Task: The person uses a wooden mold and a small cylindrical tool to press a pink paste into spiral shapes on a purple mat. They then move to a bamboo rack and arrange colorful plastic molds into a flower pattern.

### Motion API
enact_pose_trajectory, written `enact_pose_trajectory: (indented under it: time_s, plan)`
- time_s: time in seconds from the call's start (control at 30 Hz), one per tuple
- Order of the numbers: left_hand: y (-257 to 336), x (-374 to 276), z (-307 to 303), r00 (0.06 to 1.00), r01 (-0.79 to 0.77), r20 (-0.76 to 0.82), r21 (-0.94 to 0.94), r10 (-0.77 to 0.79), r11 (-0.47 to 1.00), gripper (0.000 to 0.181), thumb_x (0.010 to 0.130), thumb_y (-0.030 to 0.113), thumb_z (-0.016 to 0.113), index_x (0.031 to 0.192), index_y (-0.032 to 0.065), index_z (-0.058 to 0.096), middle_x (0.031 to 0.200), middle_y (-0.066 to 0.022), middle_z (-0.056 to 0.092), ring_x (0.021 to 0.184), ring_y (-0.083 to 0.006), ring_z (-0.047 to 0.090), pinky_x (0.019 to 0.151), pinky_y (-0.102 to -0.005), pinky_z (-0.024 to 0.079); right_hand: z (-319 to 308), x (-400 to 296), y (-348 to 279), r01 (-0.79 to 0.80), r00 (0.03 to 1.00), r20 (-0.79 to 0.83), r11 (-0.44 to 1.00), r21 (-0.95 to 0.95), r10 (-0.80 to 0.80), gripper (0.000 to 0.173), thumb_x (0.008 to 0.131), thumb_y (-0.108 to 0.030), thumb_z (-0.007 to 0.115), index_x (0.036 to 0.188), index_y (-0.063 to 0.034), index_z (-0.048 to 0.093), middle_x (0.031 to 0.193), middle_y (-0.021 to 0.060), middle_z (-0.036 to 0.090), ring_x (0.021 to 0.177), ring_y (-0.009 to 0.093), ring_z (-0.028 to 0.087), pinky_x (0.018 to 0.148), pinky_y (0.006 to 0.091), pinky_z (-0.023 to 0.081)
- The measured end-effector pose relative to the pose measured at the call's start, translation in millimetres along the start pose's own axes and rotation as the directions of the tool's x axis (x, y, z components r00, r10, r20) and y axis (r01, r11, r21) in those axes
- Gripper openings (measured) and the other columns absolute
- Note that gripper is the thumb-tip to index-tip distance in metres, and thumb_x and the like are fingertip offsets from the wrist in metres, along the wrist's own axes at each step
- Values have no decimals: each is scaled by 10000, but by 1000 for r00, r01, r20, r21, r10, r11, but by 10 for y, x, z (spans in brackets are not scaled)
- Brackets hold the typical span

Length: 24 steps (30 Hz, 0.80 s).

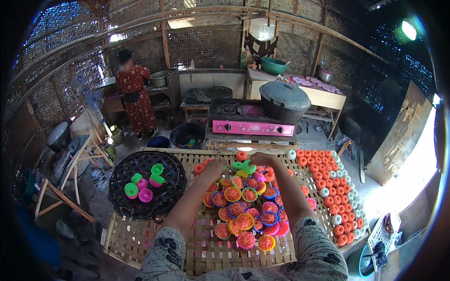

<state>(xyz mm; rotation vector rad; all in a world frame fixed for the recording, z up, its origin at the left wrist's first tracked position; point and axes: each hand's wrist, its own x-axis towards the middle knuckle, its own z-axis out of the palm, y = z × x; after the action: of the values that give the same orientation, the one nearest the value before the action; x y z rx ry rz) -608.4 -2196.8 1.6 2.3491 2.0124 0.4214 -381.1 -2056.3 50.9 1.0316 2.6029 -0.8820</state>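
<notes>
Both arms reach to the far side of a woven bamboo rack [147, 242]. My right hand [262, 159] has its fingers on a bright green plastic mould [249, 167]. My left hand [217, 165] is a little to the left, fingers bent, with a bit of green beside it; whether it grips this is unclear. Between and below my arms lie many colourful plastic cups filled with orange shreds, including a yellow cup [244, 222] and a blue cup [236, 209]. Unmoulded orange rings, one an orange ring [242, 155], lie near my hands.
Rows of orange rings [328, 202] and white rings [357, 213] line the rack's right side. A dark round woven tray [123, 189] holds several pink and green cups. Beyond the rack stand a pink gas stove [253, 128] and a large lidded pot [285, 102]. A person [135, 91] stands back left.
</notes>
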Motion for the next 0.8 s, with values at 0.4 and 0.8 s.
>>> enact_pose_trajectory:
  time_s: [0.4, 0.8]
  plan:
    - [-269, 295, 263, 988, -76, 143, 98, 61, 992, 645, 651, 139, 767, 1230, 98, 485, 1085, -177, 585, 1056, -361, 564, 888, -460, 462, 53, -42, -107, 247, 850, -526, 871, 424, 16, 382, 715, -73, 575, 1084, -34, 670, 866, 82, 657, 787, 150, 590, 700, 298, 486]
    - [-374, -384, -1117, 923, -164, -383, -281, 46, 946, 506, 659, 92, 752, 1091, 79, 489, 1117, -157, 515, 1079, -361, 504, 918, -407, 421, 245, 204, -101, 145, 760, -648, 986, 79, -59, 367, 695, -68, 540, 1021, -103, 705, 1032, 215, 656, 998, 353, 620, 881, 405, 485]
